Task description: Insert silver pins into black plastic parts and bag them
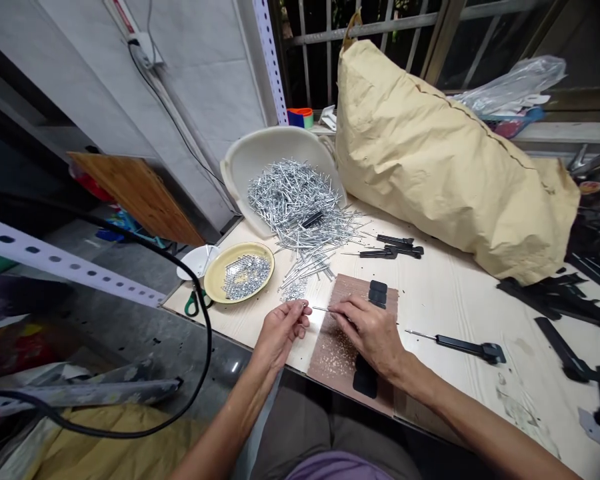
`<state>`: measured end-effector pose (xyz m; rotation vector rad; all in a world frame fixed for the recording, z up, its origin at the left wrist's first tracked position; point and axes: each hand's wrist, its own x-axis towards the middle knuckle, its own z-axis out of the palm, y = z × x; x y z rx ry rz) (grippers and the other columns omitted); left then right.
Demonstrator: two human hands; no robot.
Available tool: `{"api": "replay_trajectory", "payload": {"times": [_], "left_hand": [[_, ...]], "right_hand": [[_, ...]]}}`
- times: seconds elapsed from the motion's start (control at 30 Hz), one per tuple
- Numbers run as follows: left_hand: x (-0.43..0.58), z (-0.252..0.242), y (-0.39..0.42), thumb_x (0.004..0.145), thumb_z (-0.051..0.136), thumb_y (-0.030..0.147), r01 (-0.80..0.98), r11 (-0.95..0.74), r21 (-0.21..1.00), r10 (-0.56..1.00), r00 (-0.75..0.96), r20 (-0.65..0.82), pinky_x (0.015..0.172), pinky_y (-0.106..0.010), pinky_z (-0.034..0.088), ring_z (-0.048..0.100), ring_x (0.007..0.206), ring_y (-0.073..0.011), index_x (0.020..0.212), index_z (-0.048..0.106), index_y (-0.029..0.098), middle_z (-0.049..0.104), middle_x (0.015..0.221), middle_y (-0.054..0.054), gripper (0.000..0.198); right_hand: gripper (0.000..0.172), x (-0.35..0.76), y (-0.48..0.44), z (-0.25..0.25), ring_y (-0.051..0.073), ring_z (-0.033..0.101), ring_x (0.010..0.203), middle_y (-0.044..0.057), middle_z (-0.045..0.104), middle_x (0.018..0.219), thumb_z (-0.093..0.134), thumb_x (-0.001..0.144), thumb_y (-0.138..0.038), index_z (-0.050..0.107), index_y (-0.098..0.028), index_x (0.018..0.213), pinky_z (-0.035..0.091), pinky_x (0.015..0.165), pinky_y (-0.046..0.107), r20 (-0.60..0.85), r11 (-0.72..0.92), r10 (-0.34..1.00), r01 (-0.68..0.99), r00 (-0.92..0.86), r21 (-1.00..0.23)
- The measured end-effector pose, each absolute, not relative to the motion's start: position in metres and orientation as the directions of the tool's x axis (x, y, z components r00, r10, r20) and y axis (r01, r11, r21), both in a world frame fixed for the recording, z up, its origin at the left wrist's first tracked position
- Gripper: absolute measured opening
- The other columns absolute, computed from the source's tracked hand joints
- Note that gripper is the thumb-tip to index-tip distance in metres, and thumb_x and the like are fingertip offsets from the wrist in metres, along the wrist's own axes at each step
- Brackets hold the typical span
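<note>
My left hand [283,328] is closed in a pinch near the table's front edge, its fingertips around something small I cannot make out. My right hand [367,329] rests on a brown board [341,333] and pinches a thin metal pin [321,309] that points left toward the left fingers. A black plastic part [377,293] lies on the board just beyond the right hand. A small heap of tiny metal pieces [294,291] sits in front of the left hand. Beyond it lies a large pile of silver pins [300,207].
A yellow dish [215,280] of small metal pieces and a white bowl [193,263] stand at the left. A cream tub [260,150] leans behind the pins. A big tan sack [445,160] fills the back. Black handled pieces [467,347] lie to the right. A black cable [200,320] loops left.
</note>
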<state>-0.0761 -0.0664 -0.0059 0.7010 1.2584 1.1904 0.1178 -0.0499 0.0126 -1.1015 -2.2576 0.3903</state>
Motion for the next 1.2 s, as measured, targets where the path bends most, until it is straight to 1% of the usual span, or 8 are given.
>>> {"api": "replay_trajectory", "payload": {"times": [0.1,0.23,0.37,0.5,0.6,0.83,1.03,1.2], "left_hand": [[-0.057,0.001,-0.063,0.067,0.075,0.031,-0.514,0.331,0.791,0.917,-0.021,-0.397,0.052,-0.016,0.048,0.057,0.057,-0.006,0.085,0.062,0.011,0.064,0.073,-0.002,0.03],[-0.046,0.003,-0.06,0.066,0.077,0.028,-0.556,0.345,0.756,0.912,0.009,-0.409,0.056,-0.018,0.052,0.058,0.058,-0.0065,0.085,0.063,0.011,0.065,0.073,-0.002,0.029],[-0.041,0.003,-0.06,0.065,0.077,0.029,-0.532,0.319,0.784,0.921,-0.019,-0.388,0.057,-0.019,0.052,0.058,0.057,-0.0066,0.084,0.064,0.011,0.066,0.074,-0.003,0.03],[-0.039,0.002,-0.061,0.067,0.074,0.032,-0.41,0.236,0.881,0.943,-0.124,-0.31,0.059,-0.022,0.052,0.059,0.058,-0.0081,0.084,0.065,0.011,0.067,0.074,-0.004,0.029],[-0.039,0.0,-0.061,0.069,0.072,0.035,-0.317,0.191,0.929,0.956,-0.156,-0.249,0.061,-0.024,0.051,0.06,0.059,-0.0096,0.086,0.066,0.011,0.068,0.075,-0.004,0.03],[-0.039,-0.004,-0.058,0.074,0.066,0.036,-0.094,0.113,0.989,0.974,-0.189,-0.129,0.065,-0.026,0.051,0.061,0.062,-0.0126,0.084,0.068,0.013,0.068,0.072,-0.004,0.025],[-0.04,0.0,-0.056,0.074,0.066,0.037,0.0,0.128,0.992,0.987,-0.095,-0.128,0.064,-0.026,0.05,0.062,0.061,-0.015,0.081,0.069,0.014,0.067,0.061,-0.003,0.025],[-0.039,-0.002,-0.055,0.074,0.066,0.037,-0.004,0.125,0.992,0.989,-0.074,-0.125,0.064,-0.025,0.049,0.061,0.06,-0.0142,0.082,0.069,0.014,0.067,0.061,-0.002,0.024]], "right_hand": [[0.024,0.118,-0.048,0.014,0.014,0.06,0.081,0.003,0.064,0.096,0.04,0.095,-0.026,0.063,-0.02,0.103,0.045,0.069,0.024,0.385,0.599,0.8,0.659,-0.461,-0.454],[0.025,0.123,-0.047,0.014,0.014,0.06,0.079,0.004,0.064,0.094,0.04,0.095,-0.026,0.063,-0.021,0.101,0.042,0.067,0.023,0.383,0.588,0.804,0.71,-0.455,-0.388],[0.024,0.125,-0.048,0.015,0.014,0.059,0.077,0.003,0.065,0.09,0.039,0.095,-0.026,0.063,-0.021,0.097,0.039,0.064,0.024,0.408,0.58,0.796,0.759,-0.448,-0.298],[0.023,0.125,-0.051,0.017,0.014,0.057,0.075,0.003,0.065,0.086,0.04,0.094,-0.021,0.063,-0.022,0.094,0.036,0.063,0.026,0.424,0.589,0.765,0.793,-0.485,-0.156],[0.021,0.124,-0.051,0.019,0.015,0.056,0.073,0.003,0.065,0.084,0.041,0.094,-0.02,0.062,-0.023,0.094,0.034,0.062,0.026,0.41,0.591,0.76,0.799,-0.504,-0.113],[0.021,0.124,-0.05,0.021,0.013,0.057,0.067,0.002,0.062,0.082,0.038,0.094,-0.024,0.059,-0.021,0.092,0.032,0.055,0.024,0.302,0.51,0.854,0.797,-0.424,-0.324],[0.023,0.126,-0.052,0.016,0.014,0.057,0.067,0.002,0.062,0.076,0.039,0.094,-0.026,0.06,-0.021,0.088,0.032,0.058,0.024,0.366,0.543,0.819,0.803,-0.443,-0.244],[0.021,0.129,-0.049,0.012,0.013,0.058,0.068,0.001,0.062,0.078,0.04,0.094,-0.028,0.057,-0.02,0.085,0.033,0.056,0.022,0.261,0.471,0.881,0.782,-0.394,-0.408]]}}
